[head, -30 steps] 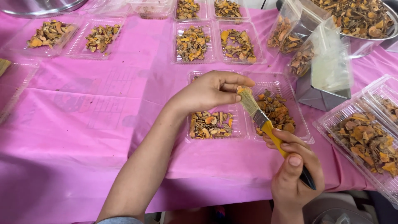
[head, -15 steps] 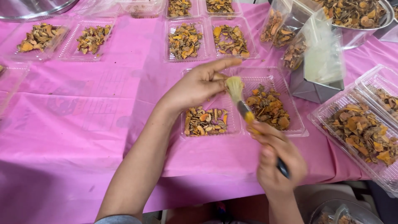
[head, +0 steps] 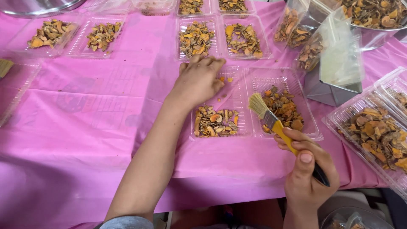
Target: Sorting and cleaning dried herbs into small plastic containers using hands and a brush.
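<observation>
I see the brush (head: 280,129) slanting, bristles up-left over the open tray (head: 254,106), handle down-right. My right hand (head: 307,174) grips its handle; my left hand (head: 199,80), fingers curled, presses the tray's far edge.

A bright pink cloth (head: 85,127) covers the worktop under both hands. The flat paintbrush (head: 280,129) in the right hand (head: 307,178) has pale straw bristles, a yellow handle and a black end. Clear plastic clamshell trays (head: 237,85) beside the left hand (head: 199,80) hold orange-brown dried root slices (head: 216,123).
</observation>
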